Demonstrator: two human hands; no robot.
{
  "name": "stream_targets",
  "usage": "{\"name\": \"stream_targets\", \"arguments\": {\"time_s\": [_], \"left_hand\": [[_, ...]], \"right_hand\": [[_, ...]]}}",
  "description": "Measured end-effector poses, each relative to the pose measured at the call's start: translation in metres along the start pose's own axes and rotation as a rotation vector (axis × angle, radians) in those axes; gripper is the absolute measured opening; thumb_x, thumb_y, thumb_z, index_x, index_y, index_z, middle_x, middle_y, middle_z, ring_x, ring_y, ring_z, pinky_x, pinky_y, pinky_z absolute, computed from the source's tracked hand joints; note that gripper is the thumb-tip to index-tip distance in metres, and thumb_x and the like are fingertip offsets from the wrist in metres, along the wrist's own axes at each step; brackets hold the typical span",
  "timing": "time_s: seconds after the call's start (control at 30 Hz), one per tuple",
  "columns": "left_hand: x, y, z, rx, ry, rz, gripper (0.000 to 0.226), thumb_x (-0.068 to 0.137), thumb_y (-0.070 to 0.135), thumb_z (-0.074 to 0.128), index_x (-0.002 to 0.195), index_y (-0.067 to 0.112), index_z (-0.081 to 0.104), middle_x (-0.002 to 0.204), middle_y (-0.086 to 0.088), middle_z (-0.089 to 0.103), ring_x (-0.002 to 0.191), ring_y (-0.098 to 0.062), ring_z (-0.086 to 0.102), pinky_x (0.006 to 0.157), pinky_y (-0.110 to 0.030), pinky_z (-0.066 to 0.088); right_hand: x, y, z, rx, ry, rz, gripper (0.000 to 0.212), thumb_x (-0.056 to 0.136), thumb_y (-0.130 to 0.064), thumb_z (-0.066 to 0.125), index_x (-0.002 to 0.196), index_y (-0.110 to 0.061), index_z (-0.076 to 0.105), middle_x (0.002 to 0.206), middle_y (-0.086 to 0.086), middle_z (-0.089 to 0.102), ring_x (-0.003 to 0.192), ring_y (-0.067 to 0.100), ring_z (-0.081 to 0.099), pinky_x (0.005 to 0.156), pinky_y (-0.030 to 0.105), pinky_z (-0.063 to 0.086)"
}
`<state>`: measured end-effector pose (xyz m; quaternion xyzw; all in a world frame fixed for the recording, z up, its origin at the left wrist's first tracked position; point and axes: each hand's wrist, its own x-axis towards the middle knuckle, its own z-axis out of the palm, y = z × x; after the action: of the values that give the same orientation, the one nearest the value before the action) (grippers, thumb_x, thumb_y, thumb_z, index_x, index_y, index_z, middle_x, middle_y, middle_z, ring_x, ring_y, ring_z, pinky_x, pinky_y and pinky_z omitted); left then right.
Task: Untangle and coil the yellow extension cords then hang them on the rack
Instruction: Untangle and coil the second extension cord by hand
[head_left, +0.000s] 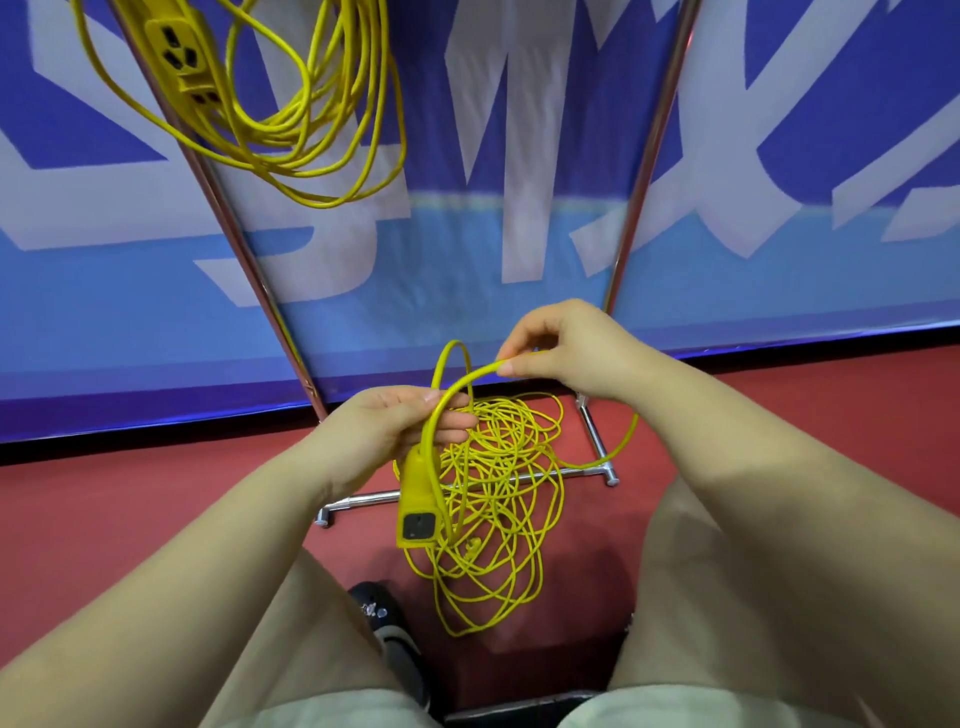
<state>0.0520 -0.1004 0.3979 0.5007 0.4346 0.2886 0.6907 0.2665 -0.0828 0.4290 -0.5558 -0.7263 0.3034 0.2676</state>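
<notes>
Two yellow extension cords were in view. One coiled cord (291, 119), with its socket block (179, 54), hung high on the chrome rack (249, 270); the other, a tangled cord (498, 488), lay on the red floor (156, 509) at the rack's foot. The left hand (400, 426) had its fingers closed around this cord just above its socket end (415, 512). The right hand (561, 348) pinched the same strand between thumb and forefinger. Large white lettering on the blue banner (519, 156) behind the rack could not be read.
</notes>
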Motion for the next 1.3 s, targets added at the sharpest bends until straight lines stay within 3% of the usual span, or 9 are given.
{"name": "stream_targets", "arguments": {"time_s": [0.13, 0.23, 0.5, 0.7, 0.83, 0.97, 1.03, 1.17, 1.3], "left_hand": [[0.002, 0.0, -0.002, 0.031, 0.003, -0.015, 0.028, 0.097, 0.017, 0.038, 0.103, 0.008, 0.064, 0.087, -0.007, 0.074, 0.078, -0.013, 0.071, 0.073, -0.021, 0.057], [0.003, 0.001, 0.0, 0.074, -0.008, -0.026, 0.027, 0.098, 0.015, 0.04, 0.099, 0.006, 0.065, 0.085, -0.008, 0.074, 0.074, -0.012, 0.07, 0.069, -0.019, 0.056], [0.005, 0.007, 0.005, 0.29, 0.0, 0.056, 0.026, 0.099, 0.015, 0.039, 0.088, 0.008, 0.062, 0.059, 0.003, 0.062, 0.059, -0.008, 0.06, 0.064, -0.024, 0.047], [0.004, 0.021, -0.013, 0.071, 0.098, 0.115, 0.028, 0.1, 0.013, 0.036, 0.082, 0.007, 0.056, 0.053, 0.004, 0.052, 0.051, -0.009, 0.055, 0.054, -0.019, 0.049], [0.003, 0.025, -0.023, 0.03, 0.1, 0.093, 0.027, 0.099, 0.014, 0.037, 0.084, 0.006, 0.059, 0.055, 0.001, 0.054, 0.051, -0.012, 0.055, 0.055, -0.023, 0.05], [0.003, 0.023, -0.022, 0.025, 0.1, 0.041, 0.029, 0.098, 0.014, 0.036, 0.091, 0.005, 0.062, 0.059, -0.001, 0.062, 0.055, -0.013, 0.059, 0.062, -0.028, 0.051], [0.002, 0.021, -0.02, 0.02, 0.103, 0.007, 0.031, 0.099, 0.015, 0.034, 0.091, 0.006, 0.063, 0.06, -0.002, 0.065, 0.056, -0.012, 0.063, 0.06, -0.023, 0.052], [0.001, 0.019, -0.021, -0.045, 0.101, -0.06, 0.033, 0.099, 0.016, 0.032, 0.091, 0.006, 0.063, 0.065, -0.004, 0.07, 0.058, -0.012, 0.066, 0.064, -0.025, 0.052], [0.001, 0.022, -0.019, -0.045, 0.073, -0.095, 0.03, 0.098, 0.017, 0.036, 0.089, 0.007, 0.063, 0.07, -0.007, 0.072, 0.06, -0.014, 0.068, 0.067, -0.029, 0.051]], "right_hand": [[0.001, -0.005, 0.006, -0.1, 0.041, 0.019, 0.014, 0.074, -0.027, 0.077, 0.08, -0.016, 0.071, 0.059, -0.012, 0.054, 0.053, -0.001, 0.047, 0.052, 0.011, 0.035], [-0.001, -0.01, 0.01, -0.261, -0.033, -0.037, 0.016, 0.075, -0.029, 0.075, 0.085, -0.017, 0.072, 0.062, -0.015, 0.051, 0.066, 0.006, 0.049, 0.06, 0.021, 0.038], [-0.006, -0.003, 0.017, -0.22, 0.092, 0.005, 0.023, 0.073, -0.046, 0.073, 0.077, -0.025, 0.064, 0.066, -0.009, 0.056, 0.065, 0.007, 0.051, 0.063, 0.028, 0.04], [-0.028, 0.051, 0.014, -0.012, -0.032, 0.171, 0.029, 0.088, -0.039, 0.058, 0.068, -0.018, 0.058, 0.067, 0.009, 0.06, 0.064, 0.013, 0.051, 0.068, 0.036, 0.044], [-0.033, 0.058, 0.005, 0.374, 0.148, 0.217, 0.016, 0.092, -0.018, 0.053, 0.077, -0.017, 0.059, 0.071, 0.005, 0.062, 0.065, 0.012, 0.056, 0.072, 0.024, 0.045], [-0.022, 0.039, -0.005, 0.467, 0.299, 0.168, 0.013, 0.088, -0.013, 0.06, 0.077, -0.02, 0.06, 0.066, -0.002, 0.056, 0.057, 0.001, 0.051, 0.063, 0.013, 0.041], [-0.02, 0.032, -0.007, 0.441, 0.291, 0.136, 0.012, 0.086, -0.012, 0.063, 0.076, -0.018, 0.061, 0.067, 0.001, 0.055, 0.057, -0.001, 0.05, 0.06, 0.009, 0.039], [-0.02, 0.027, -0.015, 0.387, 0.199, 0.079, 0.013, 0.083, -0.009, 0.065, 0.075, -0.019, 0.062, 0.078, 0.013, 0.056, 0.074, 0.018, 0.048, 0.07, 0.024, 0.038], [-0.015, 0.02, -0.018, 0.232, 0.113, 0.053, 0.011, 0.081, -0.014, 0.068, 0.073, -0.021, 0.064, 0.069, -0.002, 0.057, 0.065, 0.004, 0.047, 0.062, 0.013, 0.039]]}}
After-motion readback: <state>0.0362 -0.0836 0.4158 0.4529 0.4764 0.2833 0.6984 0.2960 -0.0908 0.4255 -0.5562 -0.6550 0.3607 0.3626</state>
